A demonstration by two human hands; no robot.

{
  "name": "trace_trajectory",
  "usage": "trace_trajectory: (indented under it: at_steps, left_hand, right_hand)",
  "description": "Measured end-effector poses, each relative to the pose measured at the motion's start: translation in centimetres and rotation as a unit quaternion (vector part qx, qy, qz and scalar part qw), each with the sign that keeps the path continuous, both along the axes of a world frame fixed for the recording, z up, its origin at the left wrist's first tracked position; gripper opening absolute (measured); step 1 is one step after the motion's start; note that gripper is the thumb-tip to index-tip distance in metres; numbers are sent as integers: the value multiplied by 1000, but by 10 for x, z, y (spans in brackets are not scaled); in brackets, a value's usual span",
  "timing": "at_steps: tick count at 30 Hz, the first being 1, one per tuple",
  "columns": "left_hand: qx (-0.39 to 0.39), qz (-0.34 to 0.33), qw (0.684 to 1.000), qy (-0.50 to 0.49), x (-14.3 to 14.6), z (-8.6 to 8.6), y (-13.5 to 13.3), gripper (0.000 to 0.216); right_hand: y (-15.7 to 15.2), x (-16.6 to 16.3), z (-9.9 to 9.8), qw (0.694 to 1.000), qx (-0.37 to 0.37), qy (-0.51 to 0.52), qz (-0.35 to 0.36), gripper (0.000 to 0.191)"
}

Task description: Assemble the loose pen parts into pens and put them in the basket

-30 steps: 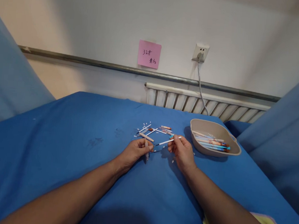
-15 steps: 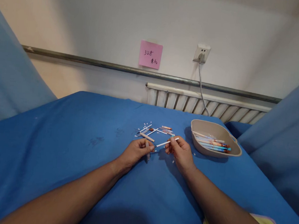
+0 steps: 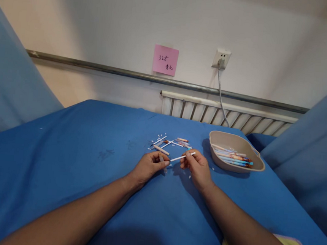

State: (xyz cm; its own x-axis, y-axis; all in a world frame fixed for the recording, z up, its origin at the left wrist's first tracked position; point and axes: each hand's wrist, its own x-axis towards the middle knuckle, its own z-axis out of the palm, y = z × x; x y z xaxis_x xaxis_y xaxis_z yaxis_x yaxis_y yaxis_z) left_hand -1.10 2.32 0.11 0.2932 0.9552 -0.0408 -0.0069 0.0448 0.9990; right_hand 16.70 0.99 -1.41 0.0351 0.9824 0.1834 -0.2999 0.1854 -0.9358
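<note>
Right hand: From my remote seat I see the right hand (image 3: pixel 199 169) pinching a slim white rod (image 3: pixel 179 158) near its upper end, thumb on top and fingertips curled beneath.
Left hand: The left hand (image 3: pixel 149 167) has thumb and forefinger at the rod's dark lower tip, and also grasps a clear tube (image 3: pixel 165 170) that slants down below the fingers.
White rod: It bridges the gap between the two hands, tilted, with its higher end at the right hand.
Rod handling: I judge it very light, fairly stiff and smooth enough to roll; the thin tip looks the most delicate. I would pinch the white shaft gently and keep pressure off the tip.
Tube handling: It looks like slick, thin plastic; I would hold it mid-length, since a hard squeeze might crack it.
Beyond the left hand: A pale barrel (image 3: pixel 161 149) lies just past the fingertips, with loose pen parts (image 3: pixel 183 140) farther off.
Right of the right hand: A beige basin (image 3: pixel 228 167) holds assorted pens (image 3: pixel 233 159).
Writing: Past both hands, a pink note (image 3: pixel 165 59) on the wall reads "32", then handwritten characters I cannot make out surely. I can read no brand on the pens.
</note>
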Motion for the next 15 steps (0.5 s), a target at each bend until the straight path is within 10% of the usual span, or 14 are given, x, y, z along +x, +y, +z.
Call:
trace_trajectory:
  at_steps: [15]
  left_hand:
    - [220,58,961,156,3,-1,-9,22]
  right_hand:
    - [0,0,1,981,-98,165,43,18]
